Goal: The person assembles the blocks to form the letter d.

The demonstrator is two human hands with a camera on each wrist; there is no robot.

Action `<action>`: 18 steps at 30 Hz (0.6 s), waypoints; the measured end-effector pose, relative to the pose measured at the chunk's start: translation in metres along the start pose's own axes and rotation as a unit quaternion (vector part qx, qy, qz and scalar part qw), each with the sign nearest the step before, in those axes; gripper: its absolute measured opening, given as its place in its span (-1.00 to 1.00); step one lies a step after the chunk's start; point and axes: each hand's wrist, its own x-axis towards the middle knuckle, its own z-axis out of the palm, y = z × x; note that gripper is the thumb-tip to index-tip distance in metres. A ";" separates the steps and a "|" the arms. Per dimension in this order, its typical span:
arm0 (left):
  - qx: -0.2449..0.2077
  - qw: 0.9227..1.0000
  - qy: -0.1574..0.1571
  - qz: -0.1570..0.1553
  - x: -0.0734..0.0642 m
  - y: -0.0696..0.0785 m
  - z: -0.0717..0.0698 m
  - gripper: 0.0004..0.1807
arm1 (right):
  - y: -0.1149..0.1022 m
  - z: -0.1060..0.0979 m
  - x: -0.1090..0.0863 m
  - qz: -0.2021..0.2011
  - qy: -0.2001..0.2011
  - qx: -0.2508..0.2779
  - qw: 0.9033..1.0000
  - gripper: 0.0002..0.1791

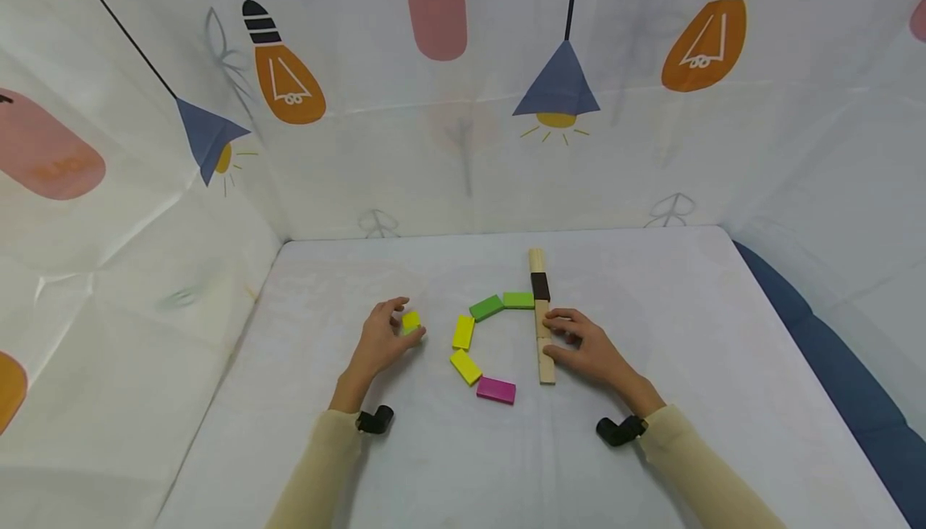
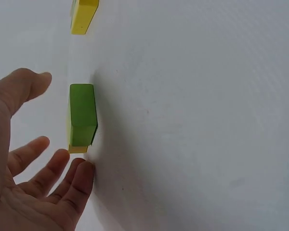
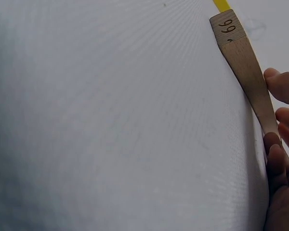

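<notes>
My left hand [image 1: 379,338] curves loosely around a small yellow block [image 1: 411,321] with green at its lower edge. From the left wrist, a green block [image 2: 82,113] shows with a strip of yellow at its end, and thumb and fingers stand apart from it. My right hand [image 1: 587,347] rests its fingertips along the right side of a straight row of plain wooden blocks [image 1: 546,360]. In the right wrist view a wooden block [image 3: 248,72] bears a printed mark, with the thumb and fingers beside it.
A dark brown block [image 1: 539,286] and a pale block [image 1: 536,260] continue the row at its far end. Left of it curve light green [image 1: 518,301], green [image 1: 487,308], yellow [image 1: 464,332] and magenta [image 1: 496,390] blocks. White sheeting [image 1: 463,167] hangs behind the white tabletop [image 1: 434,465].
</notes>
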 end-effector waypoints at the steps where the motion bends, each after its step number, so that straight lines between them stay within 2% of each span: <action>1: 0.002 1.000 -0.002 -0.010 0.001 0.001 0.001 -0.28 | 0.000 0.000 0.000 -0.001 0.000 0.000 1.000 -0.48; 5: 0.005 0.999 -0.010 -0.041 0.006 0.006 0.002 -0.33 | 0.000 -0.001 0.000 -0.004 0.002 -0.002 1.000 -0.49; 8: 0.008 0.999 -0.015 -0.050 0.009 0.008 0.003 -0.37 | 0.001 0.000 0.000 -0.004 0.002 -0.001 1.000 -0.49; 13: 0.013 0.999 -0.021 -0.043 0.012 0.008 0.007 -0.44 | 0.002 0.000 0.000 -0.001 -0.001 0.003 1.000 -0.49; 18: 0.004 1.000 -0.013 -0.022 0.012 0.007 0.009 -0.52 | 0.002 0.001 0.000 0.000 0.000 0.001 1.000 -0.49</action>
